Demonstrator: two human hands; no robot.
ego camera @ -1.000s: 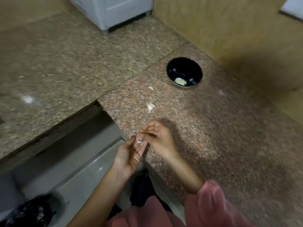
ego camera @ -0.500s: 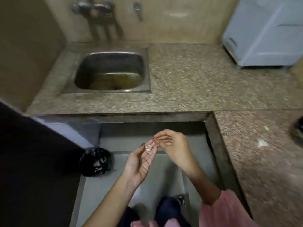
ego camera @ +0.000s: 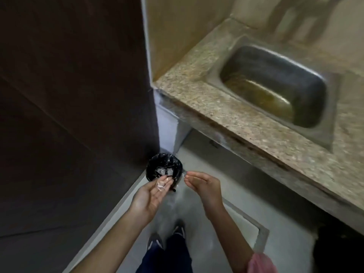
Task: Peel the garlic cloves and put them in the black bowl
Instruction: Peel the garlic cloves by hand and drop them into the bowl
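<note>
My left hand lies palm up, fingers straight, with thin white garlic skins resting on the fingertips. It hovers over the near rim of a small bin lined with a black bag on the floor. My right hand is just to the right of the bin, its thumb and fingertips pinched together on what looks like a pale scrap of garlic skin. The black bowl and the garlic cloves are out of view.
A granite counter with a steel sink runs along the right. A dark panel fills the left side. My feet stand on the grey floor below the hands.
The view has swung left from the counter with the black bowl, past the sink, down to the floor bin. Both hands, carrying garlic skins, now sit over the bin and have moved slightly apart.
</note>
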